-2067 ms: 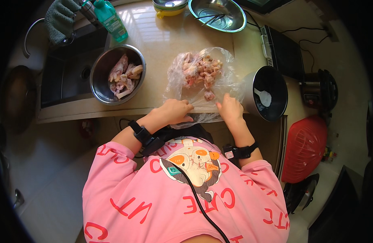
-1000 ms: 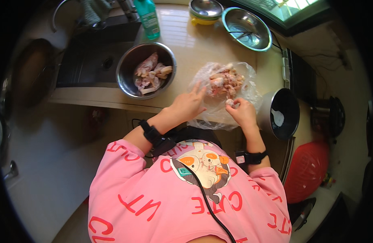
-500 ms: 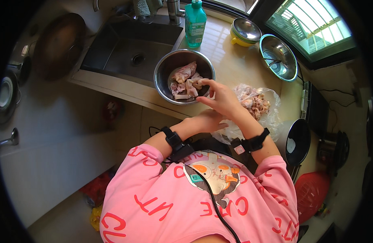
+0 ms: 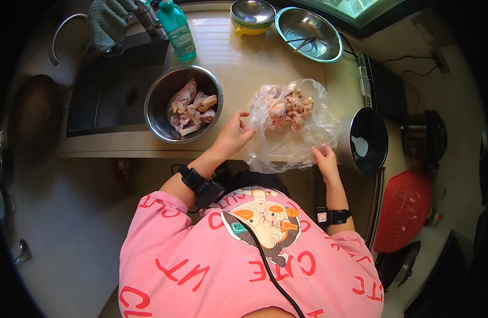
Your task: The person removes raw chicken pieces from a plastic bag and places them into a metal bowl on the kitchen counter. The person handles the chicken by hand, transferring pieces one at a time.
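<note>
A clear plastic bag lies spread on the counter, its mouth toward me. Inside it is a heap of raw chopped meat pieces, pale pink with bone. My left hand pinches the bag's left edge. With its fingertips, my right hand grips the near right edge of the same bag. Left of the bag stands a steel bowl containing several larger raw meat pieces. Neither hand touches the bowl.
Beyond the bowl are a sink and a green bottle. Stacked bowls and a wide steel basin holding dark utensils stand at the back. At right, a deep pot contains a white scoop-like piece. A red bag hangs lower right.
My right hand has left the steel bowl and moved right to the bag's edge. The left hand has come out from beneath it onto the bag. The view has shifted right.
</note>
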The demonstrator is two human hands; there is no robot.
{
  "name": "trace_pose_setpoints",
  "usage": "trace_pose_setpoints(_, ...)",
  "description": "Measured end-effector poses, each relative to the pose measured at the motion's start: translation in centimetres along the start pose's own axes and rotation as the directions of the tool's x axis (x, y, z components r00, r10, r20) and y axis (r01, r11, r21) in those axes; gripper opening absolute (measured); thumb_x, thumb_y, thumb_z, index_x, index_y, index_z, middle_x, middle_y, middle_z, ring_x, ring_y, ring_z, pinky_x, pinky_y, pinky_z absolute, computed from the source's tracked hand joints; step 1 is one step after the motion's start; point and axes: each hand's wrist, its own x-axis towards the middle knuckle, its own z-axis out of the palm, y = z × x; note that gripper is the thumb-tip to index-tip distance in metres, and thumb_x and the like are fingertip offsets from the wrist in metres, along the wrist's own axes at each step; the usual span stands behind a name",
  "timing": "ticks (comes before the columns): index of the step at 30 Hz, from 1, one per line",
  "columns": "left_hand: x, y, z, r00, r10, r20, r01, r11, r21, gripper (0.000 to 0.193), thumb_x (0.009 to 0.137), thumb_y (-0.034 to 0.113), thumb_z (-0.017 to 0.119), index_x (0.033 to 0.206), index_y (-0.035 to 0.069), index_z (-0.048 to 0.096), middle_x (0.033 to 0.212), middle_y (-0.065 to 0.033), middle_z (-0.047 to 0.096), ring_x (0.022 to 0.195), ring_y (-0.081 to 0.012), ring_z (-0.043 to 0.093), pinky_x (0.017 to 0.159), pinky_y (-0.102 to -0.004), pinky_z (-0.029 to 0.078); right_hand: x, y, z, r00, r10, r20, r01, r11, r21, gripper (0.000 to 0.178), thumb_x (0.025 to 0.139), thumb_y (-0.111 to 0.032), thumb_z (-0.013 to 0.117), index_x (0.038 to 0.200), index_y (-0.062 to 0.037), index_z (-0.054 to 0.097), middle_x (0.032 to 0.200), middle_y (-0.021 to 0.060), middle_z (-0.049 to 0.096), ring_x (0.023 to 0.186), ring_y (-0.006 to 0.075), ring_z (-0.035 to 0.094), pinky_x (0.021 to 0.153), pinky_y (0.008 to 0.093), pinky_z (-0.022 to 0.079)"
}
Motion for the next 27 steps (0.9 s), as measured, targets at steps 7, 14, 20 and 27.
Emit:
trace_pose_setpoints(7,2.0,3.1,-1.0,0.974,-0.169,0.148,0.208,0.433,-0.877,0.036,0.087,0.012,0.069,0.117,-0.001,0.054,0.087,-0.0061,0.064,0.063,-0.0106,0.058,0.06,-0.0228,0.049,0.6,-2.7,0.8,0.921,-0.21,0.328,-0.34,-0.022,0.94,0.023,0.078,-0.002,0.062,0.102,-0.0027,0.062,0.108,0.0101,0.062,0.104,0.0226,0.059,0.088,0.0383,0.048)
trace_pose_setpoints(14,2.6,0.8,1.4,0.969,-0.248,-0.002,0.219,0.859,-0.463,0.067,0.08,0.023,0.075,0.134,0.006,0.039,0.115,-0.0142,0.053,0.097,-0.023,0.057,0.08,-0.032,0.05,6.6,-1.5,6.6,0.977,-0.193,-0.088,0.212,0.859,0.465,0.041,0.08,-0.008,0.071,0.116,-0.0009,0.053,0.108,0.0096,0.063,0.095,0.0181,0.062,0.079,0.0308,0.052)
trace_pose_setpoints(20,5.9,0.0,3.7,0.98,0.035,-0.195,0.027,0.951,0.309,0.099,0.065,0.048,0.08,0.142,0.005,0.035,0.144,-0.0269,0.028,0.134,-0.0451,0.025,0.11,-0.0482,0.025,10.8,-2.4,8.3,0.971,-0.027,-0.238,0.09,0.962,0.259,0.057,0.071,-0.013,0.082,0.119,0.0005,0.054,0.113,0.0101,0.063,0.1,0.0187,0.062,0.085,0.0327,0.05)
trace_pose_setpoints(27,7.6,2.7,5.6,0.997,0.064,-0.04,-0.037,0.879,0.475,0.111,0.058,0.049,0.079,0.147,0.006,0.029,0.147,-0.0289,0.027,0.134,-0.0462,0.029,0.109,-0.0499,0.028,12.5,-2.2,7.7,0.934,-0.275,-0.229,0.322,0.926,0.199,0.069,0.059,-0.024,0.085,0.113,0.0084,0.057,0.112,0.0171,0.064,0.102,0.0256,0.063,0.088,0.0342,0.05)
